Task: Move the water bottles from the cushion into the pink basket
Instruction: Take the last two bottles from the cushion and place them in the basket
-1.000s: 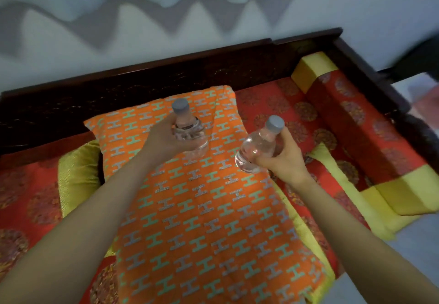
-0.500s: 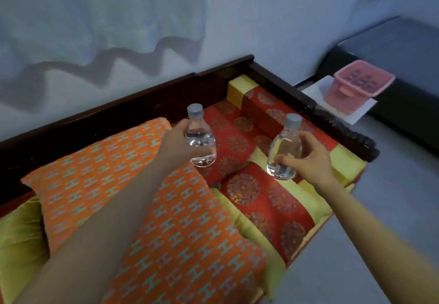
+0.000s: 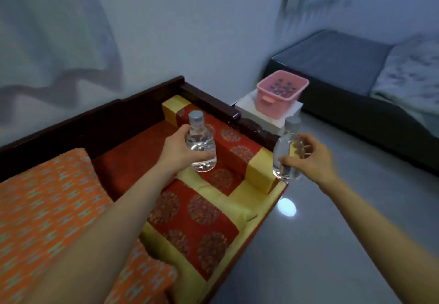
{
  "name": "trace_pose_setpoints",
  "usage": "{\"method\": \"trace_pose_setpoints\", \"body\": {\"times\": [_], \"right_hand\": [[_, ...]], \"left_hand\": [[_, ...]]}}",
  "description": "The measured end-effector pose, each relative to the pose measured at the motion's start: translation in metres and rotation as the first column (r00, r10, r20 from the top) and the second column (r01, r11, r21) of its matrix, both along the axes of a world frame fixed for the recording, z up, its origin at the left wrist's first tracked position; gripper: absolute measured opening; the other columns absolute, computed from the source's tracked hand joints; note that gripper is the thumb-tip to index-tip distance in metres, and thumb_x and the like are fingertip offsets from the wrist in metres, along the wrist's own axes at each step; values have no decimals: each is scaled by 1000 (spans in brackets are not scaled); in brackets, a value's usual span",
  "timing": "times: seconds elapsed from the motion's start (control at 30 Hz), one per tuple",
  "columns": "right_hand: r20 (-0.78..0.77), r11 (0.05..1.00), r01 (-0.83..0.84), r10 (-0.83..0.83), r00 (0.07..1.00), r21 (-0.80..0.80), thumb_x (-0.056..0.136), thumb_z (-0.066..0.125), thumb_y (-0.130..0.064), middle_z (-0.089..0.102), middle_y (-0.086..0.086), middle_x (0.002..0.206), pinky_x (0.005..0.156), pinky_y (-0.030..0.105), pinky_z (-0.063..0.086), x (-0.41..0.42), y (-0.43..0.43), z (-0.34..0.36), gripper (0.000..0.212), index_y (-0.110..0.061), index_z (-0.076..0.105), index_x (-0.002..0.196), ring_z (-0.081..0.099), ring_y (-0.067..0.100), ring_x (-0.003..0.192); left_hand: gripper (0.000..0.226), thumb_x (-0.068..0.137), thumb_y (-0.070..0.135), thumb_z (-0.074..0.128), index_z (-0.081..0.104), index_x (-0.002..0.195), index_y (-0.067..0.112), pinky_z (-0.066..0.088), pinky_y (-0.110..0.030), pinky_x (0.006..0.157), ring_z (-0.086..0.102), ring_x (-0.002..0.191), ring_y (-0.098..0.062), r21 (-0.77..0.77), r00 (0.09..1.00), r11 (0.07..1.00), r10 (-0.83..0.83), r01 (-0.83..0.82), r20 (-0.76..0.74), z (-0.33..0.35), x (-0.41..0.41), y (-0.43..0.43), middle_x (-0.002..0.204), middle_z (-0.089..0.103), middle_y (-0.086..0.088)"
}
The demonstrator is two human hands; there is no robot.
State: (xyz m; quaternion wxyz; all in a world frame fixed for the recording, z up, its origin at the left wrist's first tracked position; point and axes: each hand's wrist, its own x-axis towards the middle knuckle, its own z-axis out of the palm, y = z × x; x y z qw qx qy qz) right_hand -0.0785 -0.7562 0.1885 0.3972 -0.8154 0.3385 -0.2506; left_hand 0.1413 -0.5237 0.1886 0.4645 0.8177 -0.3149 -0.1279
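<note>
2 bottles are held in the air, caps on, roughly upright. The left hand curls its fingers around the left bottle near centre, above the red pad. At 3 o'clock from it, the right hand pinches the right bottle between thumb and fingers. The basket sits on a white box at 1 o'clock, well apart from both. The cushion lies at 8 o'clock.
</note>
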Motion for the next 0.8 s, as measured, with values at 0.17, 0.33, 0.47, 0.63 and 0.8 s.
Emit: {"method": "trace_pose_setpoints", "body": {"times": [0.17,0.33,0.47,0.63,0.8], "right_hand": [[22,998,52,-53,998,23,61,87,-23,59,0,110,73,28,46,-34,-62,-1,70,-20,54,123,56,19,97],[0,994,103,-103,995,35,63,86,-24,56,-3,108,76,31,47,-39,-120,-6,69,-20,53,123,54,18,98],[-1,988,148,-148,989,37,62,87,-23,55,-11,97,76,31,48,-34,-179,-11,66,-23,54,119,54,15,94],[-68,987,158,-155,986,35,61,87,-28,56,-7,101,77,33,51,-15,-253,-12,61,-26,53,111,56,17,94],[-34,976,197,-195,980,91,61,87,-27,58,-7,102,69,24,47,-4,-322,-12,61,-30,51,110,57,15,92]], "left_hand": [[64,50,39,90,59,106,29,56,-39,85,67,88,-8,-2,998,999,-54,54,-18,-1,-19,-75,99,69,10],[60,53,36,89,60,104,25,55,-32,81,64,82,-2,27,993,993,-116,116,-4,-6,-17,-154,92,69,12],[56,54,37,89,60,101,25,54,-29,78,65,82,-4,43,984,983,-177,178,-20,-19,-4,-236,91,69,10],[54,54,37,91,62,99,26,56,-23,72,67,78,-1,2,970,972,-232,233,-70,-33,15,-326,90,72,8],[59,57,25,90,62,108,21,52,-10,71,64,79,9,-22,955,960,-279,279,-104,-33,30,-407,92,70,11]]}}
